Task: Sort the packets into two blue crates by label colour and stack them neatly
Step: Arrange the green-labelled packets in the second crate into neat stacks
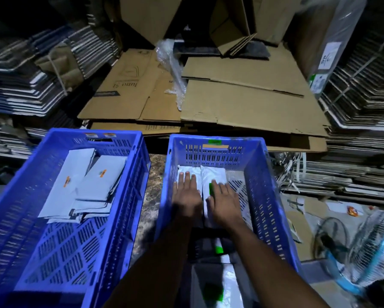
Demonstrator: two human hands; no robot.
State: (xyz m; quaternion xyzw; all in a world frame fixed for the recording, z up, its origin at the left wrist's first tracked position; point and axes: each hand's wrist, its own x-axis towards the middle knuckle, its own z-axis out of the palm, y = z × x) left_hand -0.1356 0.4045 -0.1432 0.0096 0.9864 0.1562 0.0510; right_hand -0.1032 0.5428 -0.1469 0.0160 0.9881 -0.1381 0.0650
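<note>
Two blue crates stand side by side. The left crate (139,165) holds a loose pile of white packets with orange labels (84,187). In the right crate (262,187) lie white packets with green labels (213,176), two side by side at the far end. My left hand (187,192) lies flat with straight fingers on the left packet. My right hand (223,202) presses flat on the right packet, partly covering its green label. More green-labelled packets (218,250) lie nearer me in the same crate, partly hidden by my arms.
Flattened cardboard sheets (242,101) lie beyond the crates, with bundled stacks of folded cartons (19,85) on both sides. A fan with a blue-rimmed grille (364,247) lies on the floor at the right. A strip of marbled floor (152,196) shows between the crates.
</note>
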